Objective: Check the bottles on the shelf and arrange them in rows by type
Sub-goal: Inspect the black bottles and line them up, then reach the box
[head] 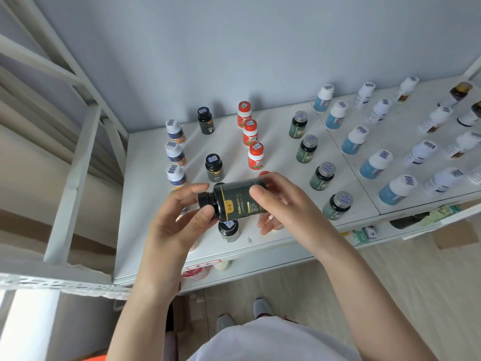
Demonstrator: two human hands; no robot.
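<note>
Black bottle (235, 201), in left hand (179, 222), right hand (282, 204)

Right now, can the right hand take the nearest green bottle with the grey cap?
Probably not yet: the right hand, together with the left hand, grips the black bottle. The way itself looks free; the green bottle stands near that hand, with nothing between them.

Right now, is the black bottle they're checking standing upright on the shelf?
No, the left hand and right hand hold the black bottle sideways above the shelf.
</note>
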